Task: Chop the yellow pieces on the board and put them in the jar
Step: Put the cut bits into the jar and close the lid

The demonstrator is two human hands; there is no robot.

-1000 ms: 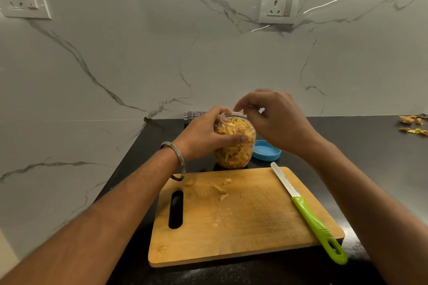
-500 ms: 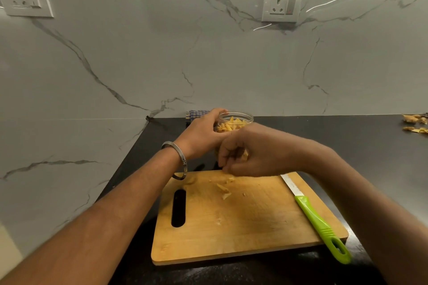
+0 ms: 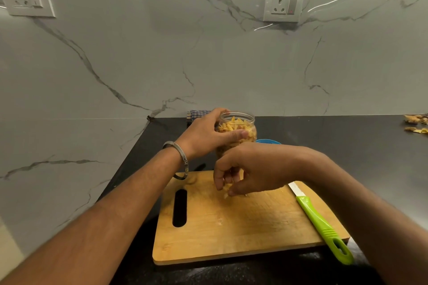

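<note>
A clear jar (image 3: 239, 126), nearly full of chopped yellow pieces, stands just behind the wooden cutting board (image 3: 243, 227). My left hand (image 3: 208, 134) grips the jar's side, with a metal bangle on that wrist. My right hand (image 3: 250, 169) is low over the board's far edge, its fingertips pinched on a few small yellow pieces (image 3: 227, 193). A knife (image 3: 322, 224) with a green handle lies on the board's right side, its blade partly hidden under my right wrist.
A blue lid (image 3: 268, 141) lies behind my right hand beside the jar. A checked cloth (image 3: 196, 114) sits against the marble wall. Yellow scraps (image 3: 415, 122) lie at the counter's far right. The black counter ends at the left near the wall.
My right hand has come down from the jar's mouth to the board and pinched the loose yellow pieces. My left hand has stayed on the jar.
</note>
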